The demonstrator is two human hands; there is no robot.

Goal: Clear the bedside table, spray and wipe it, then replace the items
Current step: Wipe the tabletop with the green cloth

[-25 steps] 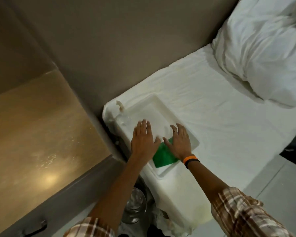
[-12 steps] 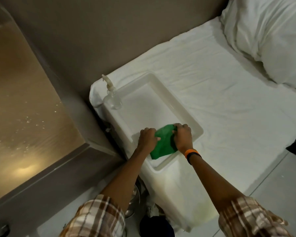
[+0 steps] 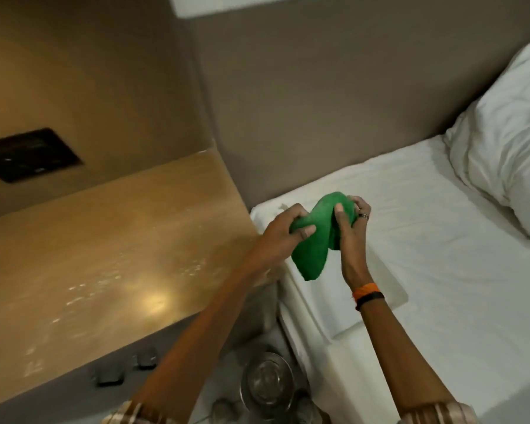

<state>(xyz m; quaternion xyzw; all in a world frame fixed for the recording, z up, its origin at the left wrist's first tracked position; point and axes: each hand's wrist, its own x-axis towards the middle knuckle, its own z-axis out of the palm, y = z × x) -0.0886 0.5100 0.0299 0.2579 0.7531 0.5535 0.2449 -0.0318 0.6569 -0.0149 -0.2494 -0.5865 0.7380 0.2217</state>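
At the left, the tan counter [image 3: 104, 246] shines under a lamp glare, its top speckled with bright droplets. The left hand [image 3: 283, 231] is pinching one end of a green cloth [image 3: 314, 240], thumb pressed on top. The cloth is bunched and twisted, raised in the air over the bed's near left corner, its loose end drooping. The right hand [image 3: 348, 228] is clenched around the other end. Below, a white tray [image 3: 389, 289] on the bed [image 3: 441, 240] is mostly hidden behind the arms; a round metal thing [image 3: 266, 384] near the floor is too blurred to name.
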